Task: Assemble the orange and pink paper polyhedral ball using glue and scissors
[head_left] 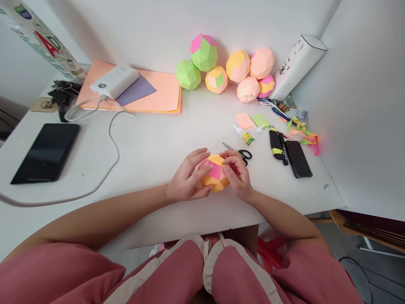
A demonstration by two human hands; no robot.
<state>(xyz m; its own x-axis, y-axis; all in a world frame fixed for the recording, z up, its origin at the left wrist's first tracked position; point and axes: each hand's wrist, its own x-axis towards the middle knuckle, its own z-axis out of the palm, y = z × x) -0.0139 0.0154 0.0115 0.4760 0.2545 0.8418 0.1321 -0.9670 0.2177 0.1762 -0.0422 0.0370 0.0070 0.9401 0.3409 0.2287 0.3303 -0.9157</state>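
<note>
Between my hands, near the table's front edge, is a faceted paper ball in orange, pink and peach. My left hand grips its left side, thumb low and fingers over the top. On the right side, the fingers and thumb of my right hand close on the ball's upper edge. Just beyond my right hand lie scissors with black handles, partly hidden by that hand. A small glue bottle with a yellow-green label lies farther back, beside peach paper pieces and green paper pieces.
Several finished paper balls stand against the back wall. At right are a highlighter, a black marker, a phone and paper scraps. A black tablet, a white cable and a power bank on paper sheets occupy the left.
</note>
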